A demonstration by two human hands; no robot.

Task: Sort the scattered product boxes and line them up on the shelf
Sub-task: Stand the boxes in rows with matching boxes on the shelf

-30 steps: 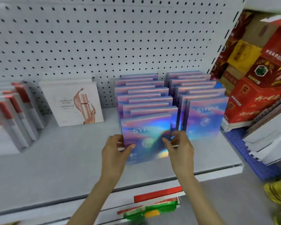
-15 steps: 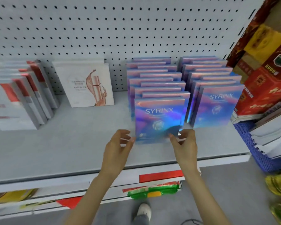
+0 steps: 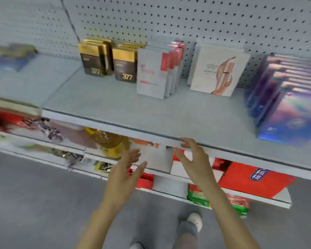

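Grey shelf (image 3: 133,112), product boxes (image 3: 152,74) lined far back; left grip (image 3: 126,169), right grip (image 3: 194,162) both released (fingers spread) at its near edge.

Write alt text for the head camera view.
The empty left hand and right hand hover open before a grey metal shelf. On it stand gold-topped black boxes, red-striped white boxes, white boxes with pink artwork and iridescent blue boxes.

Grey shelf (image 3: 115,108) carries black-and-gold boxes (image 3: 95,58), white-and-red boxes (image 3: 152,74), iridescent purple-blue boxes (image 3: 287,105).
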